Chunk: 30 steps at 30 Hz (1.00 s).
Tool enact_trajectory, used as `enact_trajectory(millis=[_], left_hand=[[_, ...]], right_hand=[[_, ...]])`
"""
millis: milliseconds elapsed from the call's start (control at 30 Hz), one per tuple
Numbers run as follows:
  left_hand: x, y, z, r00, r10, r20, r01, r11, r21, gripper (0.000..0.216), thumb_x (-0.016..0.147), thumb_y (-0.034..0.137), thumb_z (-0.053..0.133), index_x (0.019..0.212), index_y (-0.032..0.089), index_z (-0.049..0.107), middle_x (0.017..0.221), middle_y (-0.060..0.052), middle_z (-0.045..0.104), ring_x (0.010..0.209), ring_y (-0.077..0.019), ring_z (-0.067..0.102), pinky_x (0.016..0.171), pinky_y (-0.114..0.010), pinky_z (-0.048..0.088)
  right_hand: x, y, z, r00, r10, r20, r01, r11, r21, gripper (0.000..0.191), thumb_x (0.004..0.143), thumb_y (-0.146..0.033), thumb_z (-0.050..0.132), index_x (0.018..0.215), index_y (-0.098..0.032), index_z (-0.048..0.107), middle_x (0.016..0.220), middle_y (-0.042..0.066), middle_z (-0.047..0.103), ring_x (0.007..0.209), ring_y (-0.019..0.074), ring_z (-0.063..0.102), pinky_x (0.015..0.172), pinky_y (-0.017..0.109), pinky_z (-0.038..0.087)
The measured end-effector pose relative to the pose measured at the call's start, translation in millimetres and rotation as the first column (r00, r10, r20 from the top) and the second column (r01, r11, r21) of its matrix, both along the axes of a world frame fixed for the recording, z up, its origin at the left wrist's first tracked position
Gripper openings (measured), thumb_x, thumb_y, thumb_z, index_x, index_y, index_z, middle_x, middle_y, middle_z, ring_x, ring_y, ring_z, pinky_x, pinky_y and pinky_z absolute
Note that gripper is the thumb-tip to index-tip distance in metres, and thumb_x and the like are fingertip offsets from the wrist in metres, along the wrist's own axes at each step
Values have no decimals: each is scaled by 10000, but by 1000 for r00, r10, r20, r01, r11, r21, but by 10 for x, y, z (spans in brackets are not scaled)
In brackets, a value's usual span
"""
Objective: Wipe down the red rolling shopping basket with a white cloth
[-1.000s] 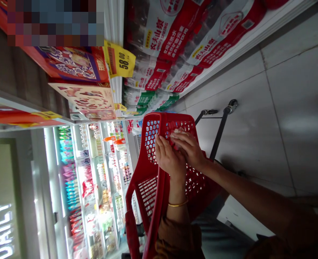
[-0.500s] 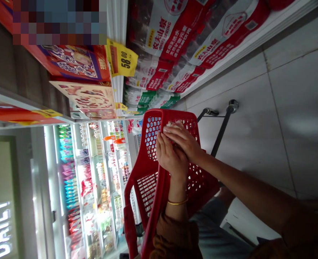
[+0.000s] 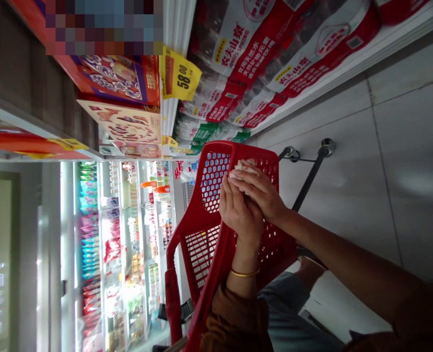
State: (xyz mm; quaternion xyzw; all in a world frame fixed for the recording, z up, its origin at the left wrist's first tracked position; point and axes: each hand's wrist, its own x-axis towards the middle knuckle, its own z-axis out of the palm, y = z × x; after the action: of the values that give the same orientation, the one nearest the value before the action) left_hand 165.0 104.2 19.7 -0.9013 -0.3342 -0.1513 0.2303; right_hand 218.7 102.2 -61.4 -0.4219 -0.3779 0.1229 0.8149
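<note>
The view is turned on its side, with the floor at the right. My left hand, with a gold bangle at its wrist, is closed, its fingers pressed together. My right hand lies against it, its fingers curled over a small pale, pinkish-white crumpled thing. Only the outer part of that thing shows, so I cannot make out its kind. Both hands are over a red plastic shopping cart with perforated walls. The left one is close to the cart's red rim; whether they touch is hidden.
Packs of bottled water line a low white shelf along the top. Boxed goods and a yellow price tag sit beside them. A lit display of packets stands beyond the cart. Dark metal legs with casters meet the tiled floor.
The hands and the cart appear slightly further right in the view, as do the nearby shelf goods. More of the pale thing shows past the right hand's fingers.
</note>
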Motion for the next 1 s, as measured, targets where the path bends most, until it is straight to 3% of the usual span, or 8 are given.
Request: enact_trajectory(millis=[167,367,500,1000], left_hand=[[28,-101,-5,999,-32,14,32,999,-26,518,889,140,351,1392,70,452,1396,-182,533,1344,-236,454,1109,-437,406],[23,-149,-29,993,-121,13,121,992,-47,509,894,174,343,1369,47,474,1362,-189,564,1347,-257,447,1106,-455,404],[41,-163,-41,983,-181,25,183,982,-56,505,883,151,352,1355,26,483,1344,-203,576,1337,-259,457,1095,-436,413],[-45,-291,-108,991,-105,77,113,989,-99,497,857,128,372,1319,70,544,1341,-181,585,1246,-271,542,1026,-432,448]], right_hand=[[174,96,31,994,-15,107,14,1000,6,375,1001,-327,383,1359,-352,493,1386,-28,540,1452,227,274,1208,534,297],[403,22,71,985,-66,159,78,995,-67,323,988,-344,418,1267,-350,581,1292,-13,597,1420,264,334,1180,559,337],[526,-46,71,971,-109,211,127,989,-73,313,984,-341,430,1246,-329,600,1242,2,618,1314,249,475,1196,543,313],[664,-301,142,901,-236,365,301,945,-131,330,971,-237,404,1211,-272,629,1171,59,637,1171,232,559,1150,556,356]])
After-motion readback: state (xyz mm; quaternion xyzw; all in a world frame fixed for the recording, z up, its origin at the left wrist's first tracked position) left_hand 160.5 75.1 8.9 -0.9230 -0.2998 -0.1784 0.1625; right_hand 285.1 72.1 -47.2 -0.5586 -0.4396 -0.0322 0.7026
